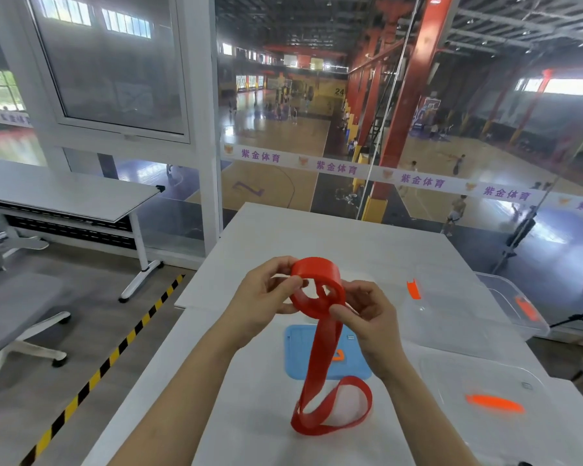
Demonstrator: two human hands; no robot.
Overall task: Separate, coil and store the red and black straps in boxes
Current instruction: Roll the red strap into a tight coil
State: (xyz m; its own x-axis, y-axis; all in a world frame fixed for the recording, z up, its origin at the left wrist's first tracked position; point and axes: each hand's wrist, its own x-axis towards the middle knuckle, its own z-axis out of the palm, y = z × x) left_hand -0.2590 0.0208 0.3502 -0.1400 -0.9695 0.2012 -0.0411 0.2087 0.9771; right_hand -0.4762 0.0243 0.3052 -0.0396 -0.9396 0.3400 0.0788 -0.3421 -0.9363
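Red strap (317, 284) is mid-frame, held up off the white worktop (249, 415) by both hands. Its top part is wound into a loose coil w/ an open ctr. The rest hangs down as a flat tail, ending in a wide loop that rests on the worktop at btm ctr.

L hand (266, 290), just left of ctr, grips the coil's left side w/ fingers curled over the outer edge. R hand (367, 314), just right of ctr, pinches the strap where the tail leaves the coil, thumb in front, fingers curled behind.

Below the hands a blue mat (297, 351) lies flat on the worktop, and the tail crosses in front of it. Right of the hands stands a clear box (451, 317) w/ an orange clip (413, 289) on its left edge. A second clear box (515, 297) sits further right; can't tell what it stands on. Lower right: a clear lid (478, 375) w/ an orange handle (495, 403), lying flat.
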